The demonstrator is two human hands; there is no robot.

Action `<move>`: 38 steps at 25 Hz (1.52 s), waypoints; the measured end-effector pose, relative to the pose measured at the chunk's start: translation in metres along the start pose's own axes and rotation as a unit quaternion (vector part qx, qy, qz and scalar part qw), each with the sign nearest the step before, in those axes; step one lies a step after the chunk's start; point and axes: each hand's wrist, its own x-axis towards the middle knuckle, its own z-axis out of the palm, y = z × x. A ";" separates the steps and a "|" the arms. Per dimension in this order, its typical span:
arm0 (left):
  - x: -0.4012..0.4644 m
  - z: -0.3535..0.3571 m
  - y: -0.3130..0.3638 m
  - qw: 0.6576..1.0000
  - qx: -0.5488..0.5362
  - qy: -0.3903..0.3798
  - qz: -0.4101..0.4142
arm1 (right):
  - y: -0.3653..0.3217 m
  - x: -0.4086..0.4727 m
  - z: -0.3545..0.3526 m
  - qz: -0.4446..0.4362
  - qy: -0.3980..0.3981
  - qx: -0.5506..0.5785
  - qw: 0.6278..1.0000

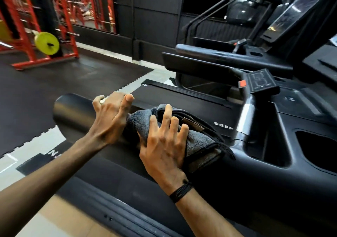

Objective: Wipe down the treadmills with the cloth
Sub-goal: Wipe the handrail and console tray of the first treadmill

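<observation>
On the handrail: right hand (164, 145) presses cloth (197, 140), fingers spread
Left hand (111, 116): curled over handrail (73, 112)
Left to do: console (300, 145), second treadmill (228, 58), by my guess

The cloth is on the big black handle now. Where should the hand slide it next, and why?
Probably toward the handle's round end. The right hand presses the grey cloth onto the treadmill handrail near the console, and the left hand grips the bar just beside it. The stretch of bar beyond the left hand lies bare, so that hand would likely need to lift away first.
</observation>
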 end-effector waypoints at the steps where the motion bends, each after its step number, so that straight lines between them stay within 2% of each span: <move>1: -0.003 -0.008 -0.009 1.000 0.005 0.013 -0.008 | -0.011 0.004 0.005 -0.008 0.002 0.006 1.000; 9: -0.029 -0.077 -0.079 0.985 0.028 0.117 -0.124 | -0.102 0.045 0.039 -0.071 -0.013 0.047 0.996; 13: -0.036 -0.103 -0.107 0.977 0.034 0.147 -0.150 | -0.155 0.062 0.054 -0.101 -0.032 0.074 0.992; 19: -0.022 -0.124 -0.162 0.975 0.034 0.155 -0.159 | -0.227 0.086 0.083 -0.126 -0.012 0.112 0.986; 23: 0.000 -0.139 -0.211 0.978 0.018 0.116 -0.175 | -0.281 0.104 0.098 -0.150 -0.015 0.149 0.977; 25: 0.004 -0.153 -0.240 0.975 0.000 0.107 -0.196 | -0.314 0.115 0.104 -0.157 -0.023 0.183 0.970; 29: 0.000 -0.200 -0.298 0.949 -0.039 0.124 -0.288 | -0.386 0.138 0.111 -0.132 -0.006 0.248 0.960; 31: -0.001 -0.232 -0.333 0.927 -0.113 0.141 -0.329 | -0.428 0.146 0.120 -0.140 0.002 0.274 0.952; 35: 0.016 -0.283 -0.412 0.891 -0.240 0.112 -0.368 | -0.516 0.156 0.153 -0.155 0.000 0.316 0.936; 38: 0.039 -0.309 -0.470 0.895 -0.236 0.107 -0.362 | -0.569 0.167 0.184 -0.153 -0.011 0.348 0.925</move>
